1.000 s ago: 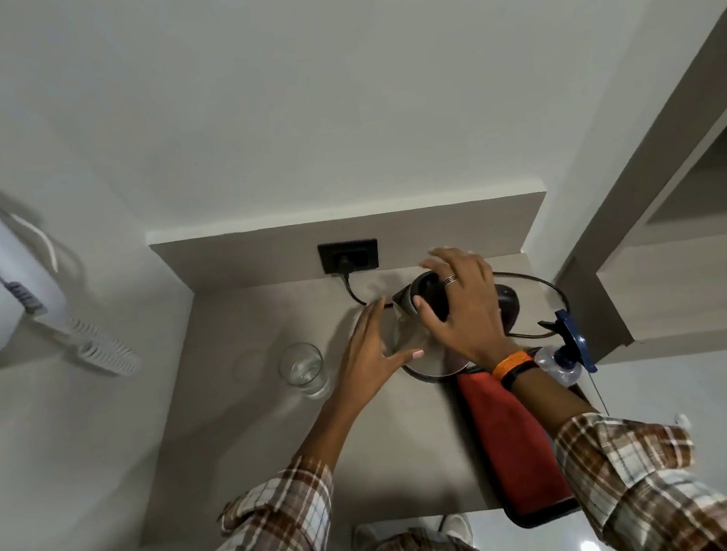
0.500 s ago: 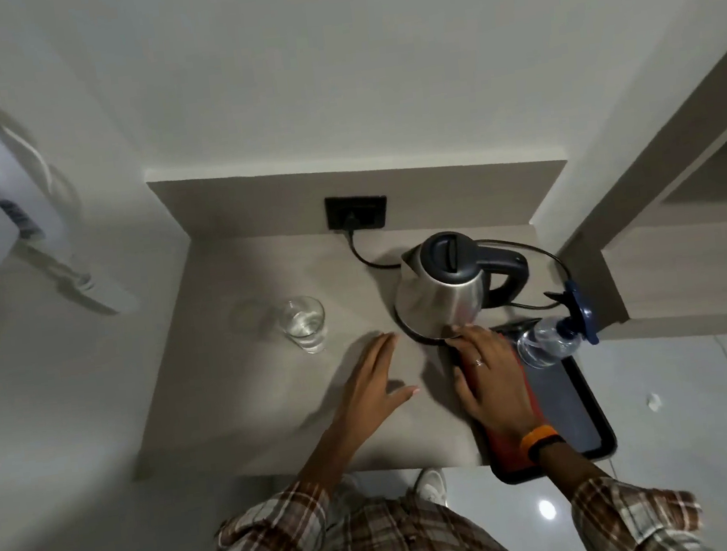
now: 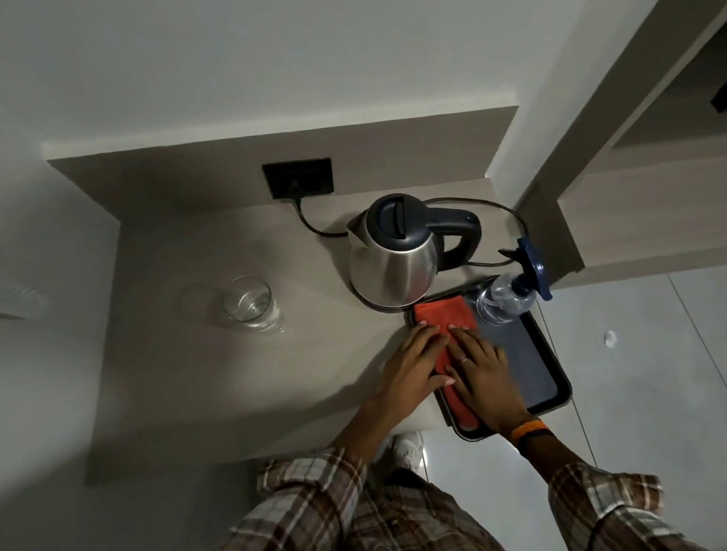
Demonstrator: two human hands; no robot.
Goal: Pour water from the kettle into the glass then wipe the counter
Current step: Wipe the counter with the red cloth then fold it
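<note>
A steel kettle [image 3: 390, 267] with a black lid and handle stands on its base at the back right of the beige counter [image 3: 211, 383], lid closed. To its left stands a clear glass [image 3: 249, 305] with water in it. A folded red cloth [image 3: 443, 312] lies in a black tray [image 3: 537, 364] at the counter's right end. My left hand [image 3: 411, 371] and my right hand [image 3: 484, 375] both lie flat on the cloth side by side, fingers stretched toward the kettle. They cover most of the cloth.
A clear spray bottle [image 3: 502, 298] with a blue trigger head stands at the tray's far corner. The kettle's cord runs to a black wall socket [image 3: 298, 178]. Walls close the counter at the back and left. A wooden partition [image 3: 586, 136] rises on the right; tiled floor lies below.
My right hand left the kettle's lid and came down onto the red cloth. My left hand slid right from the counter onto the cloth beside it.
</note>
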